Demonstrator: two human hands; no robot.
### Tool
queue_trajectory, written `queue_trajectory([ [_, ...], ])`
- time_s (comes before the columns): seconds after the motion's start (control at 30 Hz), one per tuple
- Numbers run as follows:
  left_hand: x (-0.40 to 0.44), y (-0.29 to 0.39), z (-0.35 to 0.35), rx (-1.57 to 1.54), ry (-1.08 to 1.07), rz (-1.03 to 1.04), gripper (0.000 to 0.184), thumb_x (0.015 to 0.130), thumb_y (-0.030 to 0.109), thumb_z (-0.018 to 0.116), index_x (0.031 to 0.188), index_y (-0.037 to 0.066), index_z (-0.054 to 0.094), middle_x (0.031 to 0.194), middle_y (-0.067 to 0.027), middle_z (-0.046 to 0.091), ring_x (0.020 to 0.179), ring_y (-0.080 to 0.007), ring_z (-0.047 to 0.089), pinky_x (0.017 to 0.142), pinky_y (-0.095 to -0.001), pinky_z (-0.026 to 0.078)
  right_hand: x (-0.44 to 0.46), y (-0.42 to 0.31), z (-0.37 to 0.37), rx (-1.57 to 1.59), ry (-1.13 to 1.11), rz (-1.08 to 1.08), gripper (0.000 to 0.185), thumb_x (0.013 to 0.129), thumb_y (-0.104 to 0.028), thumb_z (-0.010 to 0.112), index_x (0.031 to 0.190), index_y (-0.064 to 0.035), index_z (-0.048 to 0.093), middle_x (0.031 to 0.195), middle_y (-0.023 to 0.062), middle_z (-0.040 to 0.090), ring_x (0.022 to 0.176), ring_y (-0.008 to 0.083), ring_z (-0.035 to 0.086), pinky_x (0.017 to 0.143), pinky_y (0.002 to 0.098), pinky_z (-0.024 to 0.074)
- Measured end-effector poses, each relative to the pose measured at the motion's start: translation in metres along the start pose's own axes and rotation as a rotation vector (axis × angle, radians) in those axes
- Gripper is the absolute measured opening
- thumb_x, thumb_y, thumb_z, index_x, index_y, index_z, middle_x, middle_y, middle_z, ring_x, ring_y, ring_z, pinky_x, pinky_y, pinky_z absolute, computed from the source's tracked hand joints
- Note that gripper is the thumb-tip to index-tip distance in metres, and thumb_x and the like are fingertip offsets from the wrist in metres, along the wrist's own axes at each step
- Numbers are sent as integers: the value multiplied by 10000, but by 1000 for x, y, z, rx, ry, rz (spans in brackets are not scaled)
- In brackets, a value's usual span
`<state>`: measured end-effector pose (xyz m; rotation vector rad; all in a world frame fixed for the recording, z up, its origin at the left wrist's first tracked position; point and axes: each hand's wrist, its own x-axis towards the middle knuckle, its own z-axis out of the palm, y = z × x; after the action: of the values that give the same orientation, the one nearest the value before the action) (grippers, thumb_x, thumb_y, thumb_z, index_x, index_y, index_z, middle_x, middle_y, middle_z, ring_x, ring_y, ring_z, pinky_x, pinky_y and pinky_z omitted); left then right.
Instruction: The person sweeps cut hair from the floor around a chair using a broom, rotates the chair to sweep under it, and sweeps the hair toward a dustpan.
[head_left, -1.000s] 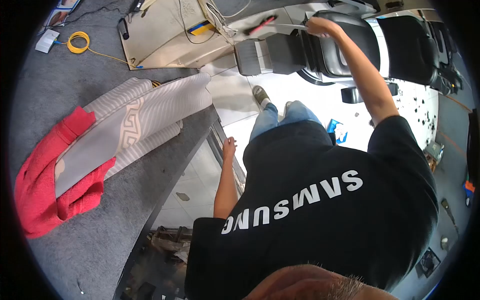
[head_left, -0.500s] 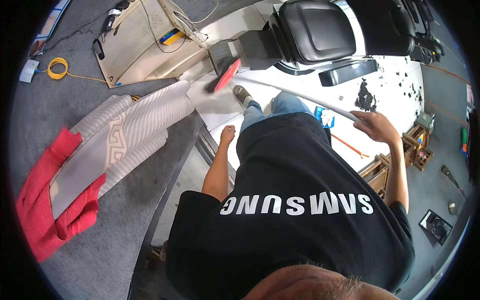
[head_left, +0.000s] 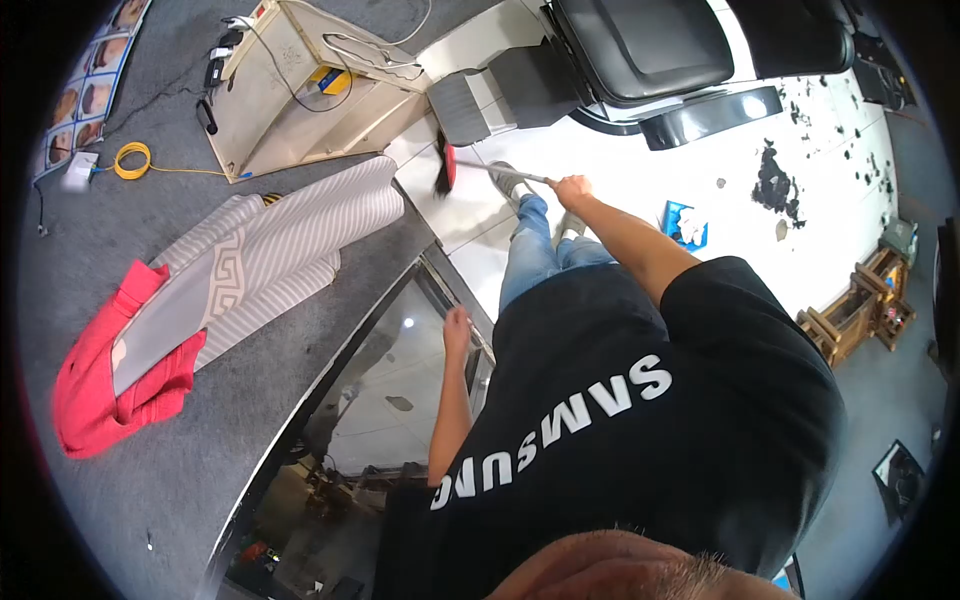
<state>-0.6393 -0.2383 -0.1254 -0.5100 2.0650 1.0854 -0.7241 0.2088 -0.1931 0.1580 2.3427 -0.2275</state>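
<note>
My right hand is closed round the grey handle of a broom. Its red head with dark bristles is on the white tiles by the black chair's footrest, left of my feet. My left hand hangs beside my body near a dark glass panel. Its fingers look curled in, with nothing visible in them. Dark hair clippings lie in a pile on the floor to the right, with smaller tufts scattered beyond.
A black salon chair stands ahead. On the left are a grey counter, a striped roll, red cloth, an open wooden box and coiled yellow cable. A blue box and wooden stand are rightward.
My right hand first came down from beside the chair, then moved left, towards the broom head. The head has swung down beside the footrest. My left hand still hangs at my side.
</note>
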Motion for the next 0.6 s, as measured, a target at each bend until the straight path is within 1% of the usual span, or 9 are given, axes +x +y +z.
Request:
queue_trajectory([
  [0.07,-55,-13,6,103,11,-84,366,973,368,523,994,10,595,805,-69,632,707,-155,594,665,-306,481,2,26,21,64,-7,82,620,945,-124,452,1482,-368,263,1062,96,682,938,241,679,786,380,538],
  [0.13,-93,-45,12,237,-80,-79,371,974,359,517,948,-3,595,810,-100,646,767,-200,623,697,-341,484,-11,55,41,100,7,138,689,924,-103,476,1493,-386,210,1085,108,673,974,252,668,816,388,530],
  [0.23,-106,-132,20,847,-170,-106,286,976,316,491,1019,74,635,889,-91,671,800,-250,634,702,-367,479,-62,95,76,206,-36,193,744,901,-74,479,1496,-401,174,1063,133,669,979,279,663,824,418,526],
  [0.3,-110,-144,28,962,-200,-103,302,970,315,500,1030,49,629,910,-118,668,832,-263,635,730,-373,478,-105,129,107,268,-69,264,774,882,-62,499,1495,-401,169,1039,158,665,962,299,664,831,443,522],
  [0.37,-114,-126,34,938,-218,-76,320,964,313,509,1042,24,623,931,-144,666,863,-275,636,758,-380,478,-162,166,128,301,-83,330,797,867,-54,525,1488,-411,176,1029,177,661,941,312,666,847,457,517],
  [0.43,-114,-88,40,796,-211,2,341,958,312,518,1053,0,616,952,-171,664,895,-287,637,786,-387,477,-220,200,146,253,-111,429,807,862,-48,532,1485,-420,178,1031,174,662,939,318,666,844,451,524],
  [0.53,-104,-12,57,581,-209,116,375,950,310,532,1071,-37,607,983,-211,661,942,-305,638,828,-397,476,-291,259,203,186,-61,436,765,876,-64,519,1481,-409,205,1041,170,662,939,309,669,812,433,539],
  [0.57,-88,0,62,515,-202,146,387,947,309,536,1076,-50,603,994,-224,660,958,-311,638,842,-400,476,-308,270,219,183,-65,422,738,886,-74,508,1480,-402,218,1039,172,663,931,303,672,800,430,543],
  [0.6,-66,1,65,471,-194,171,400,944,308,541,1082,-62,600,1004,-237,659,974,-317,639,856,-404,475,-323,269,213,172,-86,444,704,895,-90,503,1477,-386,239,1016,175,667,915,308,674,789,431,545],
])
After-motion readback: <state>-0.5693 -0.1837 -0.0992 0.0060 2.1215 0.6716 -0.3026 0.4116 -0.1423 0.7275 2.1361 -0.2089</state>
